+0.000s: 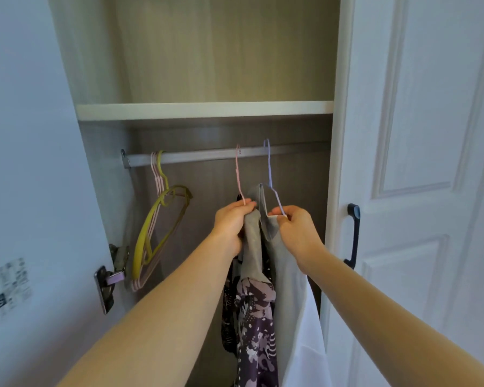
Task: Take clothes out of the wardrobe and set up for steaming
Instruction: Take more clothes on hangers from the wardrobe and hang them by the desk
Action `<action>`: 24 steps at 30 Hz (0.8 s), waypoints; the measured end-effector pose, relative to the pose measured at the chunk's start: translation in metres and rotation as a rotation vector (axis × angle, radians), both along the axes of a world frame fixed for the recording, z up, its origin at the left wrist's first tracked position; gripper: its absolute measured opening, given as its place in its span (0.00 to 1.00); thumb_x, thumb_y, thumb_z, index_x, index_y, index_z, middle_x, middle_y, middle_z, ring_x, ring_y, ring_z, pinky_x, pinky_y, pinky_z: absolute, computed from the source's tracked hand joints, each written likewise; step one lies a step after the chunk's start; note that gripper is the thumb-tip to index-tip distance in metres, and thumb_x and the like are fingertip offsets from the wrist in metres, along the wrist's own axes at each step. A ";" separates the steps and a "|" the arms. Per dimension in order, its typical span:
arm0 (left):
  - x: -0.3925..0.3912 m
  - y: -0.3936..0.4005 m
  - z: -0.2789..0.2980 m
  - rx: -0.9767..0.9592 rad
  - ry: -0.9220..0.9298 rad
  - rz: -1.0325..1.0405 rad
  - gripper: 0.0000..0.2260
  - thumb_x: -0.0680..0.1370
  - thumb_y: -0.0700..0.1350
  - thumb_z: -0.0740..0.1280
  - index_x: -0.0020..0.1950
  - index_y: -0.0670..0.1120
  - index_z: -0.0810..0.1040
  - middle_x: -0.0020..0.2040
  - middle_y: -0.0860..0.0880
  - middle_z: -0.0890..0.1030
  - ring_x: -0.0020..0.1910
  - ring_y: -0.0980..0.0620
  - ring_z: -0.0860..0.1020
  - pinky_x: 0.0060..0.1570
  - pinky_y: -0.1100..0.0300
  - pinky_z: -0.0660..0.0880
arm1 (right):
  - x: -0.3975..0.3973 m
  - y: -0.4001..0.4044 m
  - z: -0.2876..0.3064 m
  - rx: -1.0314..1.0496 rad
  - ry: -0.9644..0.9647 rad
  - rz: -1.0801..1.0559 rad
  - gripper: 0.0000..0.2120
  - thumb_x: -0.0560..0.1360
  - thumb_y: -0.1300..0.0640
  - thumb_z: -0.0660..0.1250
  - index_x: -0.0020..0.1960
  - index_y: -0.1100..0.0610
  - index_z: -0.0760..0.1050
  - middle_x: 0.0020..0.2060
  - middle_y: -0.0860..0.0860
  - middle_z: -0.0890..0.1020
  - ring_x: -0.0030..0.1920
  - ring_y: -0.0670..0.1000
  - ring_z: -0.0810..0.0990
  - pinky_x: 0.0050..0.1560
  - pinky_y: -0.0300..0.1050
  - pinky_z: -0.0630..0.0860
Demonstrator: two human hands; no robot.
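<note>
The open wardrobe (207, 79) filled the middle of the frame, its light wooden interior split by a white shelf (204, 110) running across just above centre. A white panelled door (430, 163) took up the whole right side, with a dark handle (354, 236) at its left edge; the inner face of the other door (25, 163) covered the left side, a printed label (10, 283) near its lower left and a hinge (109, 283) beside it.

Under the shelf a grey rail (207, 156) crossed the wardrobe. Both bare forearms rose from the lower corners toward the centre. Between them hung the clothes: a grey garment (285, 289) at centre right, a purple patterned garment (256, 331) below centre, and white fabric (308, 344) at the lower right.

At the left of the rail hung a bunch of bare hangers, an olive-yellow hanger (157, 227) in front of pale pink ones (148, 269).

The left hand (231, 227) was at centre, fingers curled round a bunch of grey cloth at the base of a pink hanger (238, 174) hooked on the rail. Just right of it, the right hand (298, 233) pinched the wire of a lilac hanger (270, 174) where it met the grey garment's neck, its hook at the rail.
</note>
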State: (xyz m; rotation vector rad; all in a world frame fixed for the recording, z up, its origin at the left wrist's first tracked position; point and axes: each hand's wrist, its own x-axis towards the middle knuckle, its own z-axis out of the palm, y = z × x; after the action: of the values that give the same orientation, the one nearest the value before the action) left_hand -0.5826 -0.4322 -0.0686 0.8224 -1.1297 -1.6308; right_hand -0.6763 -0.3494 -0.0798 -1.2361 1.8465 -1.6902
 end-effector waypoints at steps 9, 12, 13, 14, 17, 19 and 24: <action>0.033 0.095 -0.029 -0.010 -0.134 -0.026 0.11 0.68 0.45 0.78 0.47 0.44 0.84 0.48 0.43 0.85 0.51 0.43 0.82 0.54 0.45 0.79 | 0.034 0.103 -0.012 0.122 0.140 -0.018 0.10 0.79 0.62 0.55 0.54 0.58 0.74 0.40 0.52 0.76 0.35 0.47 0.71 0.32 0.37 0.67; 0.043 0.130 -0.026 0.011 -0.105 -0.042 0.11 0.67 0.47 0.79 0.47 0.46 0.85 0.49 0.44 0.84 0.50 0.45 0.82 0.55 0.47 0.79 | 0.051 0.146 -0.008 0.126 0.211 -0.013 0.11 0.78 0.63 0.55 0.53 0.60 0.75 0.43 0.52 0.77 0.41 0.49 0.74 0.36 0.37 0.70; 0.047 0.142 -0.025 0.018 -0.087 -0.053 0.11 0.67 0.47 0.79 0.47 0.47 0.85 0.50 0.44 0.84 0.50 0.46 0.82 0.55 0.47 0.79 | 0.058 0.160 -0.007 0.123 0.215 -0.008 0.10 0.78 0.63 0.56 0.53 0.60 0.75 0.44 0.52 0.78 0.42 0.49 0.75 0.38 0.36 0.70; 0.051 0.153 -0.024 0.019 -0.070 -0.071 0.11 0.66 0.47 0.79 0.47 0.48 0.86 0.50 0.44 0.84 0.50 0.46 0.81 0.56 0.48 0.79 | 0.064 0.173 -0.005 0.119 0.210 -0.004 0.10 0.78 0.62 0.56 0.52 0.59 0.75 0.46 0.52 0.78 0.44 0.50 0.76 0.40 0.36 0.70; 0.066 0.189 -0.020 0.012 -0.039 -0.132 0.11 0.69 0.47 0.77 0.50 0.50 0.86 0.54 0.47 0.83 0.56 0.46 0.79 0.58 0.49 0.77 | 0.084 0.213 0.000 0.112 0.167 -0.008 0.09 0.78 0.62 0.57 0.52 0.59 0.75 0.48 0.54 0.79 0.50 0.53 0.78 0.44 0.35 0.71; 0.077 0.214 -0.018 0.006 -0.022 -0.139 0.11 0.70 0.45 0.76 0.51 0.49 0.86 0.55 0.50 0.83 0.57 0.49 0.79 0.56 0.52 0.77 | 0.097 0.240 0.003 0.102 0.140 -0.017 0.09 0.78 0.62 0.57 0.52 0.59 0.76 0.48 0.54 0.80 0.49 0.51 0.78 0.43 0.36 0.72; 0.111 0.277 -0.011 -0.064 -0.035 -0.142 0.09 0.73 0.40 0.73 0.53 0.43 0.84 0.49 0.49 0.83 0.49 0.53 0.79 0.45 0.62 0.75 | 0.128 0.308 -0.001 0.080 0.103 -0.058 0.10 0.79 0.61 0.57 0.50 0.56 0.77 0.43 0.49 0.79 0.40 0.44 0.75 0.37 0.35 0.68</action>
State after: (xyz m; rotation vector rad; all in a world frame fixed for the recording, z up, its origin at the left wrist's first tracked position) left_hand -0.4716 -0.1552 -0.0798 0.7460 -1.2828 -1.6927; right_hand -0.5488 -0.0419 -0.0804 -1.2703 2.0074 -1.5922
